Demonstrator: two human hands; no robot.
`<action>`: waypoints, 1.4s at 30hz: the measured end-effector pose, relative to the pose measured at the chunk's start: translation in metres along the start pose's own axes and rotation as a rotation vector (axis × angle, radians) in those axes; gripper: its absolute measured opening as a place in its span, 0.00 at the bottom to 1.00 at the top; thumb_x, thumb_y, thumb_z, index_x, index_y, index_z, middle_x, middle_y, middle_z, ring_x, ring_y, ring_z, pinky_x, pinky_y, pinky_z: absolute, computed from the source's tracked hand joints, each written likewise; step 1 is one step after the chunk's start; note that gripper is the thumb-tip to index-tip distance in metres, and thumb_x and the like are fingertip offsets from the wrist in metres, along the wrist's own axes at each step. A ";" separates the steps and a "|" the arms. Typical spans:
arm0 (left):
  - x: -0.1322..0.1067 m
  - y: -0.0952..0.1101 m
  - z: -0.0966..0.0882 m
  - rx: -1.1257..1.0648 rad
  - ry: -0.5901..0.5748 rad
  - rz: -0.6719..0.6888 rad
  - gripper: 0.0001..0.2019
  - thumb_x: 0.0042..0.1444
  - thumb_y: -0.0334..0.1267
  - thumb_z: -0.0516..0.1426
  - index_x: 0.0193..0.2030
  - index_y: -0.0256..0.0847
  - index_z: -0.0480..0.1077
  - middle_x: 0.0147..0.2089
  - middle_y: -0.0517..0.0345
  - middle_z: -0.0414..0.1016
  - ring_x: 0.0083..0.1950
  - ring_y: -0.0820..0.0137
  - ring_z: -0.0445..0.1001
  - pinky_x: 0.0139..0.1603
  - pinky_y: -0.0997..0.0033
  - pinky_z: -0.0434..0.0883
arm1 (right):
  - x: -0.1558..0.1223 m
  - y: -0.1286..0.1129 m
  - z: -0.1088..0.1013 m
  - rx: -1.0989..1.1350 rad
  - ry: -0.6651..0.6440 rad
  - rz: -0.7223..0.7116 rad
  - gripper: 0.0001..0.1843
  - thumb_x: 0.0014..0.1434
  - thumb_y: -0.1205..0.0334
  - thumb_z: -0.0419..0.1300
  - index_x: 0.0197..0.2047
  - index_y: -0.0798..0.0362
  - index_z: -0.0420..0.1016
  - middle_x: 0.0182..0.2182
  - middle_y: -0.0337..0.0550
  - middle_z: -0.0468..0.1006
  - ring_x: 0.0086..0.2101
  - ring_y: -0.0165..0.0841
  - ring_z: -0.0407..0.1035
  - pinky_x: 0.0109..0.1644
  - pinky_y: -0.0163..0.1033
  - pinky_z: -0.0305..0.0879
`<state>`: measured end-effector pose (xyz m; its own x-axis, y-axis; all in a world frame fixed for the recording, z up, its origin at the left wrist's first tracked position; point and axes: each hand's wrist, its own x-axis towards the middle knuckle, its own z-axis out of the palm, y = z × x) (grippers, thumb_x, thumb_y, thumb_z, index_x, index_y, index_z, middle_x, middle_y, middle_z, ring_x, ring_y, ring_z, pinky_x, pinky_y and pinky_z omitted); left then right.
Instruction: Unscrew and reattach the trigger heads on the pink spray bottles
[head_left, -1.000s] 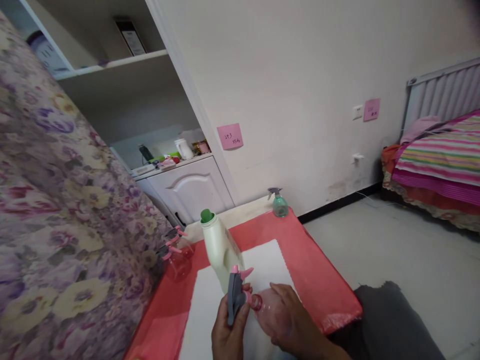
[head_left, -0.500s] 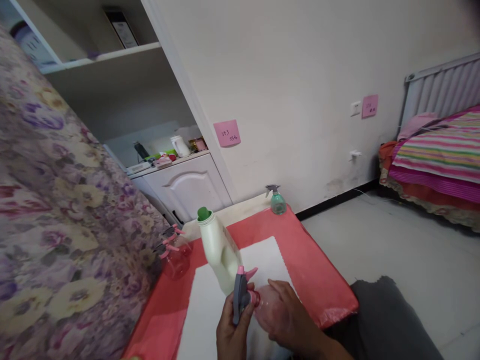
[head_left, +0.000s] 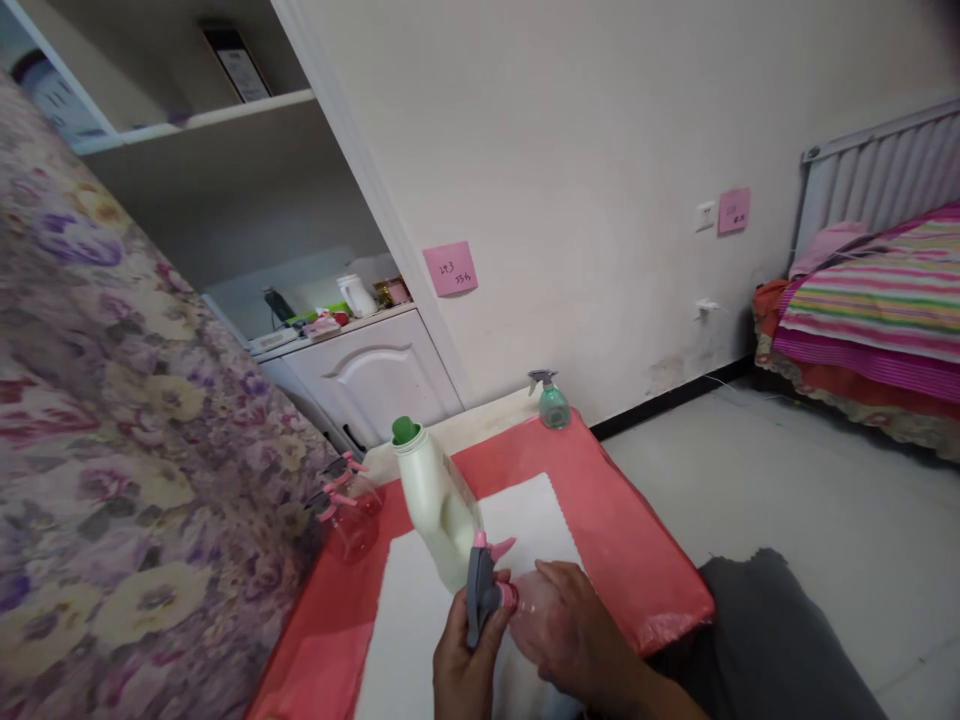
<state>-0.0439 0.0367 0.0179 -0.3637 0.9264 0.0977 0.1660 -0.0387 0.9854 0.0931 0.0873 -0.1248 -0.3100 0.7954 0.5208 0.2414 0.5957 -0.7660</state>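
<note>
My left hand is closed round a grey and pink spray head, held upright at the neck of a clear pink bottle. My right hand wraps over the body of that bottle, which lies tilted above the white sheet. Just behind the spray head stands a white jug with a green cap.
The sheet lies on a red-covered low table. A green spray bottle stands at its far corner, two pink spray bottles at the left by a floral sofa. White cabinet behind; striped bed at right.
My hands and the bottle have shifted slightly; the spray head has come closer onto the bottle's neck. The view has drifted a little to the right.
</note>
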 end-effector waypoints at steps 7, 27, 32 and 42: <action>0.001 -0.003 0.001 0.023 0.024 0.008 0.20 0.45 0.51 0.67 0.42 0.42 0.79 0.43 0.53 0.84 0.49 0.56 0.78 0.52 0.64 0.72 | 0.003 -0.004 0.002 -0.056 -0.004 -0.013 0.49 0.39 0.69 0.63 0.66 0.43 0.55 0.58 0.51 0.68 0.55 0.51 0.64 0.60 0.58 0.60; 0.007 0.000 -0.006 0.054 -0.044 -0.033 0.21 0.46 0.52 0.66 0.43 0.40 0.78 0.43 0.51 0.84 0.49 0.56 0.78 0.52 0.65 0.72 | 0.000 -0.029 -0.008 0.132 0.155 0.055 0.44 0.38 0.67 0.68 0.59 0.47 0.55 0.52 0.52 0.68 0.51 0.49 0.68 0.55 0.55 0.68; 0.009 0.001 -0.008 0.054 -0.046 -0.018 0.21 0.46 0.51 0.66 0.43 0.40 0.79 0.42 0.51 0.84 0.48 0.56 0.79 0.51 0.65 0.72 | 0.002 -0.029 -0.001 0.163 0.252 0.075 0.38 0.45 0.59 0.70 0.57 0.46 0.59 0.49 0.48 0.71 0.46 0.43 0.71 0.48 0.46 0.72; 0.010 0.005 -0.006 -0.009 -0.119 0.002 0.19 0.50 0.50 0.65 0.43 0.40 0.79 0.45 0.51 0.83 0.51 0.58 0.78 0.54 0.67 0.71 | 0.003 -0.032 -0.022 0.634 -0.026 0.381 0.42 0.31 0.62 0.69 0.54 0.50 0.65 0.47 0.47 0.75 0.48 0.45 0.69 0.50 0.46 0.65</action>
<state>-0.0528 0.0437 0.0243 -0.2518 0.9643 0.0826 0.1579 -0.0433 0.9865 0.1049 0.0736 -0.0905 -0.3349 0.9264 0.1721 -0.2385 0.0934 -0.9666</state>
